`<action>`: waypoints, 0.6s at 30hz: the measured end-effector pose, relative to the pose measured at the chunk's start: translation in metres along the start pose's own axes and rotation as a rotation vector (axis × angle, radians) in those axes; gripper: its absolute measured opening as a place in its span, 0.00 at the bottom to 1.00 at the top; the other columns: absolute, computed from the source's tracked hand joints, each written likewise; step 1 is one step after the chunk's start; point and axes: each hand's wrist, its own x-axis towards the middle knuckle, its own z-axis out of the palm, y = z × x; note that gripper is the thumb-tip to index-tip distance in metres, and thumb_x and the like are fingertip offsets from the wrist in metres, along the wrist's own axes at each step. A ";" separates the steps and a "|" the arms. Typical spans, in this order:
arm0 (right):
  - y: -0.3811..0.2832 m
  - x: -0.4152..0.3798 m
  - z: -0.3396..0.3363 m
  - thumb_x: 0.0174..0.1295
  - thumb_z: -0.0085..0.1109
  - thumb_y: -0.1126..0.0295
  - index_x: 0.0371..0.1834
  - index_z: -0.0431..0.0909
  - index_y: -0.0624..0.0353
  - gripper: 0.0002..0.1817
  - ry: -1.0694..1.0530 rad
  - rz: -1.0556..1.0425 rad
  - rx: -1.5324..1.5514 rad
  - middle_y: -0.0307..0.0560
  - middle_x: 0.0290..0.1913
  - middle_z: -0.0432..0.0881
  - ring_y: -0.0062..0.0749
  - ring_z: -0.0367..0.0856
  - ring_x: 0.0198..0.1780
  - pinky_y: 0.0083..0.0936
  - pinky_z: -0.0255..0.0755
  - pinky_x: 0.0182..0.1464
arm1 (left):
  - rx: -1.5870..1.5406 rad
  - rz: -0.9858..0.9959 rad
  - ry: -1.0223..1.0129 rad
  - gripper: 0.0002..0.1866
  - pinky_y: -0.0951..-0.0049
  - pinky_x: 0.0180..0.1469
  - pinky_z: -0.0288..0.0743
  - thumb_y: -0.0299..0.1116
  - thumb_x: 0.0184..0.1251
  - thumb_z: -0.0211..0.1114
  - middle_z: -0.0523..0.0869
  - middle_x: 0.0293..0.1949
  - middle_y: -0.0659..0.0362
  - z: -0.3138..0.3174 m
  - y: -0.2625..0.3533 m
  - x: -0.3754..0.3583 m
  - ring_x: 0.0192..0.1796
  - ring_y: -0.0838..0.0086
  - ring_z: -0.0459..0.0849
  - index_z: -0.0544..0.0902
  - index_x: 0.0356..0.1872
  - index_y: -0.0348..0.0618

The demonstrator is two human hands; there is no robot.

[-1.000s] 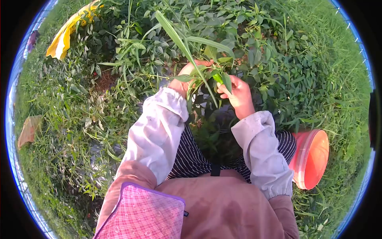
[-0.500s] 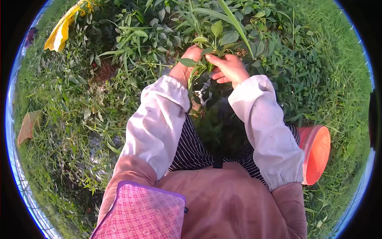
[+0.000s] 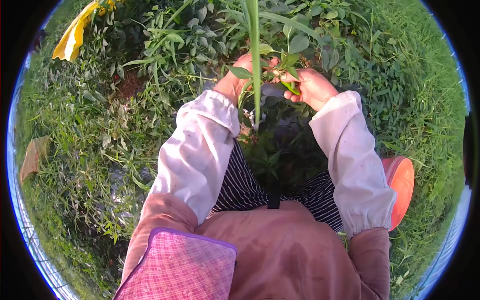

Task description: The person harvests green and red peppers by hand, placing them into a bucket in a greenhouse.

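A green chili pepper (image 3: 291,88) hangs among the leaves, and the fingers of my right hand (image 3: 314,89) are closed around it from the right. My left hand (image 3: 240,80) is closed on a leafy stem of the pepper plant (image 3: 290,60), just left of the pepper; its fingertips are partly covered by leaves. A long, blurred grass blade (image 3: 256,60) crosses in front of my left hand. Both hands are close together, above the shaded ground between my knees.
An orange-red bucket (image 3: 401,192) stands beside my right elbow. Dense plants (image 3: 195,40) spread ahead and to the left. A yellow cloth or plastic piece (image 3: 75,35) lies at the upper left, a brownish scrap (image 3: 34,157) at the far left. Grass (image 3: 430,100) grows on the right.
My right hand has shifted right, apart from my left, and a green pepper now shows in its fingers. The grass blade has swung down in front of my left hand.
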 end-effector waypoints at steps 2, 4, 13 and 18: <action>0.006 -0.003 -0.008 0.57 0.63 0.67 0.41 0.79 0.58 0.11 -0.060 0.023 0.037 0.38 0.39 0.81 0.23 0.78 0.29 0.18 0.72 0.32 | -0.086 -0.008 0.100 0.06 0.72 0.25 0.76 0.27 0.67 0.58 0.85 0.31 0.57 -0.003 0.001 0.001 0.27 0.73 0.83 0.81 0.37 0.35; 0.011 -0.011 -0.015 0.59 0.60 0.71 0.41 0.76 0.59 0.09 -0.256 0.045 0.009 0.42 0.42 0.81 0.23 0.79 0.29 0.18 0.72 0.30 | -0.329 0.004 -0.114 0.06 0.72 0.31 0.80 0.23 0.67 0.55 0.84 0.33 0.56 -0.027 0.008 0.006 0.30 0.69 0.84 0.80 0.37 0.37; 0.133 -0.038 0.001 0.58 0.62 0.62 0.43 0.78 0.63 0.16 -0.300 0.403 -0.735 0.45 0.34 0.84 0.29 0.84 0.32 0.27 0.76 0.33 | -0.176 0.037 0.135 0.09 0.81 0.23 0.68 0.37 0.69 0.60 0.85 0.33 0.64 -0.009 0.024 -0.015 0.29 0.81 0.82 0.81 0.42 0.45; 0.191 -0.037 0.007 0.51 0.56 0.72 0.52 0.74 0.66 0.22 0.060 -0.063 -1.393 0.67 0.35 0.82 0.62 0.81 0.40 0.47 0.75 0.46 | -0.169 0.036 0.059 0.10 0.71 0.38 0.80 0.31 0.71 0.56 0.83 0.39 0.55 -0.028 0.022 -0.013 0.33 0.69 0.82 0.75 0.44 0.33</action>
